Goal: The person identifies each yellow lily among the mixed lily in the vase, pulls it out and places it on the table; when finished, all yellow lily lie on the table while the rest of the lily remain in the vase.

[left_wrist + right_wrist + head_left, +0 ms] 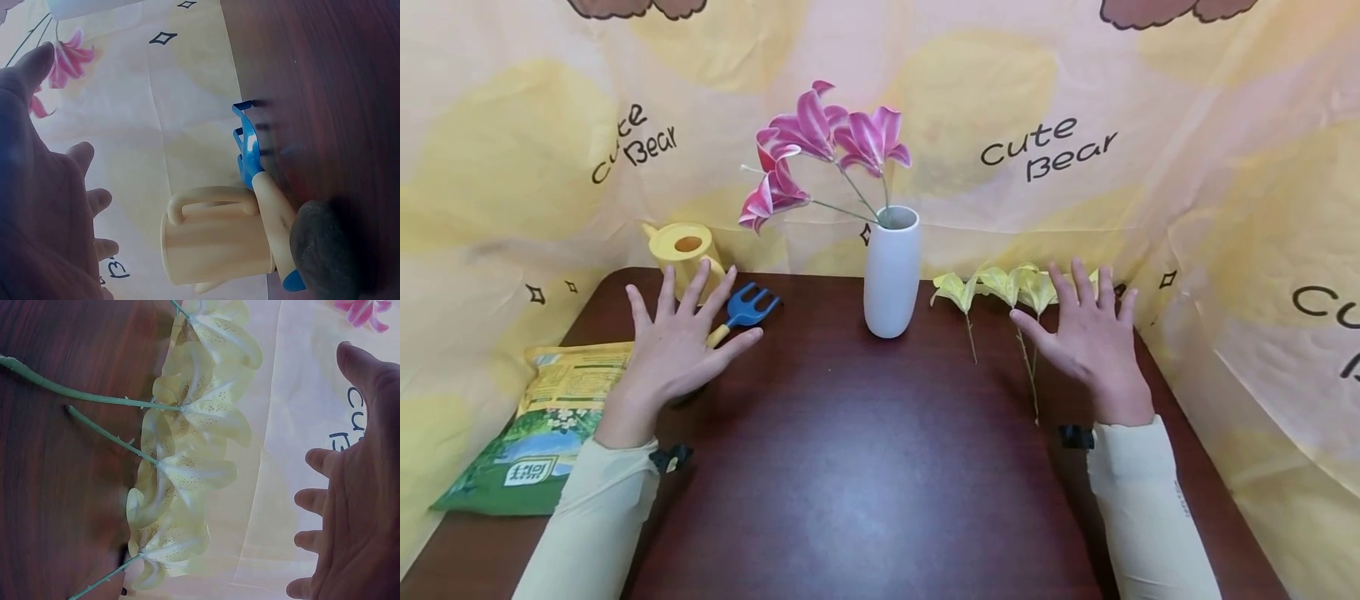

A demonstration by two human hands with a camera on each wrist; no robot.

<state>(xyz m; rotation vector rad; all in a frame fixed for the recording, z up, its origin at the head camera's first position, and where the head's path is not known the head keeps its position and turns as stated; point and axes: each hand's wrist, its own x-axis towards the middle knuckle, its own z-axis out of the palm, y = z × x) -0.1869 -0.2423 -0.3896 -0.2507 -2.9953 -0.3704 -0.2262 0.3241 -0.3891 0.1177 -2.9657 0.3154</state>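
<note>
My left hand is spread with nothing in it, held over the left side of the table near a blue hand fork and a yellow watering can. On the right, my right hand is spread and holds nothing, overlapping several yellow lilies that lie along the table's back edge, stems toward me. Between the hands a white vase stands upright, with three pink lilies leaning out, mostly to the left. In the left wrist view, the fork's cream handle rests against a dark stone.
A green and yellow printed bag lies at the left edge, partly behind my left forearm. The dark brown table meets a patterned cloth at the back and both sides.
</note>
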